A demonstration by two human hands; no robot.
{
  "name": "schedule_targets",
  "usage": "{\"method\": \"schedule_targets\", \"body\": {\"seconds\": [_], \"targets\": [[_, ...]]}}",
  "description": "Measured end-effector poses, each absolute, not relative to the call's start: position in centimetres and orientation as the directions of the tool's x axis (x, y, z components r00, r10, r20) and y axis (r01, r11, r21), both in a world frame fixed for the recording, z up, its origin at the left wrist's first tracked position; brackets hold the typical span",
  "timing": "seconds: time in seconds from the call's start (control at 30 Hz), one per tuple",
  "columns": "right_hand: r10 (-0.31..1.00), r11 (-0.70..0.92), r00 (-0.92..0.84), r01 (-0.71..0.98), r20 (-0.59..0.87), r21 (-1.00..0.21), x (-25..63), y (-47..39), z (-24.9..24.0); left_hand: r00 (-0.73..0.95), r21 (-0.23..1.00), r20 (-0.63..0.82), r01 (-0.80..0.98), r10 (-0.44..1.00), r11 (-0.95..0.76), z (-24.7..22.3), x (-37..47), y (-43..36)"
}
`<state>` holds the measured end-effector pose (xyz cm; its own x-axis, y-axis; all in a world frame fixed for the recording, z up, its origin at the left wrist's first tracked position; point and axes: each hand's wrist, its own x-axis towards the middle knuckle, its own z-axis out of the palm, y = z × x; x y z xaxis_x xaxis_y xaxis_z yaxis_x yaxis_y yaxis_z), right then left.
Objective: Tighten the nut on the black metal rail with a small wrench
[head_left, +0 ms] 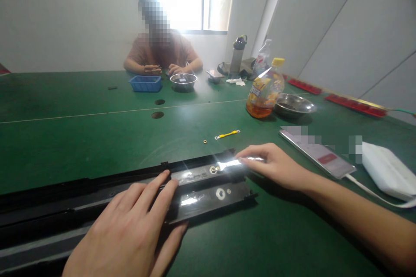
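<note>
A long black metal rail (198,207) lies across the lower left of the table, slanting up toward the right. My left hand (130,220) grips it near its right end, fingers over the top and thumb along the near side. In my right hand (273,164) is a shiny wrench (230,164), pinched between thumb and fingers. The wrench's head is at a small brass-coloured nut (213,169) on the rail; glare blurs the contact. Beyond the rail lie a short yellow wire with ring terminals (227,134) and a loose brass-coloured nut (205,141).
Right of my hand are a phone (316,151) with a cable and a white box (388,171). Farther back stand a drink bottle (264,91), a metal bowl (295,106) and red strips (355,105). A co-worker (164,54) sits opposite, behind a blue basket (145,83) and another bowl (183,81).
</note>
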<state>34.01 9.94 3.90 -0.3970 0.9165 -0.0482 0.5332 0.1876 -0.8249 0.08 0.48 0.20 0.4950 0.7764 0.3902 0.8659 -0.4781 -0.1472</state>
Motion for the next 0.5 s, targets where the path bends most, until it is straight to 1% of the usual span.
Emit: {"method": "schedule_targets", "body": {"seconds": [0.33, 0.5], "targets": [[0.888, 0.228, -0.458, 0.503, -0.034, -0.833, 34.06, 9.94, 3.92, 0.501, -0.156, 0.384, 0.863, 0.775, -0.48, 0.1, 0.04, 0.3], [0.901, 0.21, -0.432, 0.514, -0.039, -0.831, 34.07, 9.96, 3.79, 0.498, -0.153, 0.38, 0.865, 0.78, -0.478, 0.1, 0.06, 0.38]]}}
